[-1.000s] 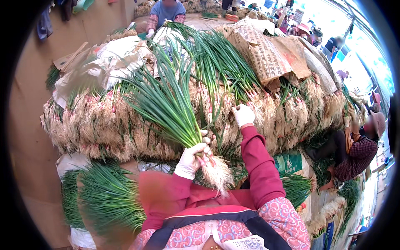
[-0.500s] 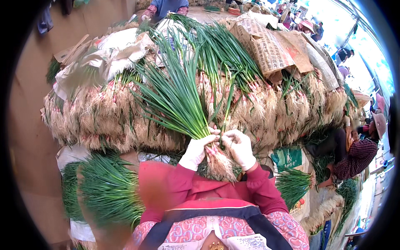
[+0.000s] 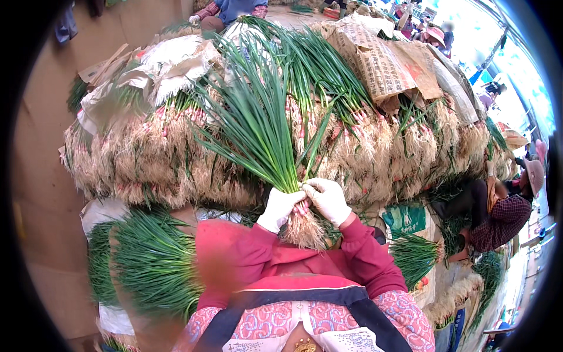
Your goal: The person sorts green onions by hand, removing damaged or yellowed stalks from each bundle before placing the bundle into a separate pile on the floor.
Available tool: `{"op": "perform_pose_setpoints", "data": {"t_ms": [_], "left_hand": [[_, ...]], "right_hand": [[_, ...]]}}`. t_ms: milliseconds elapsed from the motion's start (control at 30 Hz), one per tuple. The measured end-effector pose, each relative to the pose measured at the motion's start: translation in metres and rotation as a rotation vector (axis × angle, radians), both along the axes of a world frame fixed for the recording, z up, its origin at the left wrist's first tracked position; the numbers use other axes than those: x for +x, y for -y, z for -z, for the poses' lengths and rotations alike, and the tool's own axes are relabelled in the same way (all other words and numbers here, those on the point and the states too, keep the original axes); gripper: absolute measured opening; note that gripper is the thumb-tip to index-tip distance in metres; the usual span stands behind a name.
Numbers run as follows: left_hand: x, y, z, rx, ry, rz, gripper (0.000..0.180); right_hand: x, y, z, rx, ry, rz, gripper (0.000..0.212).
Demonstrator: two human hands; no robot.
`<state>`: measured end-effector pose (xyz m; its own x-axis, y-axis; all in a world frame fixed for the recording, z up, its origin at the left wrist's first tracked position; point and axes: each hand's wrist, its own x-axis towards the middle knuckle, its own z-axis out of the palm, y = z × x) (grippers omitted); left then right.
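Scallions (image 3: 274,144) in left grip (image 3: 280,208), roots (image 3: 305,232) below

Two gloved hands (image 3: 281,207) (image 3: 329,201), one held bunch (image 3: 271,144), one big pile (image 3: 176,158) of scallions too many to count, one gold pendant (image 3: 305,347), one co-worker (image 3: 509,216) at far right; people (image 3: 435,36) farther back too small to count.

head-worn left fisheye | faces down and forward | near the fingers (image 3: 315,189)

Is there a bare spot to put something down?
Yes, bare ground lies behind the onion pile, right of the person in blue. It's crowded around the left hand and right hand: held bunch, pile ahead, leafy bundles each side.
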<state>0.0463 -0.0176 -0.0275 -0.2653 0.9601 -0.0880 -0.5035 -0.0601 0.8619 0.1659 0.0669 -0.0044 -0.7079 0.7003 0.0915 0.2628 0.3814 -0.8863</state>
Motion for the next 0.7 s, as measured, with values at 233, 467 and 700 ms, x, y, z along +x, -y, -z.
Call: {"op": "perform_pose_setpoints", "data": {"t_ms": [233,467,700], "left_hand": [[0.003,0.007,-0.020,-0.044,0.147,0.035,0.007],[0.001,0.006,-0.010,-0.085,0.287,0.139,0.028],[0.003,0.006,-0.013,-0.097,0.449,0.076,0.029]], "right_hand": [[0.007,-0.023,0.006,0.671,0.211,0.290,0.015],[-0.005,-0.019,-0.011,-0.426,-0.151,0.127,0.024],[-0.010,-0.010,-0.003,-0.496,-0.397,0.070,0.018]]}}
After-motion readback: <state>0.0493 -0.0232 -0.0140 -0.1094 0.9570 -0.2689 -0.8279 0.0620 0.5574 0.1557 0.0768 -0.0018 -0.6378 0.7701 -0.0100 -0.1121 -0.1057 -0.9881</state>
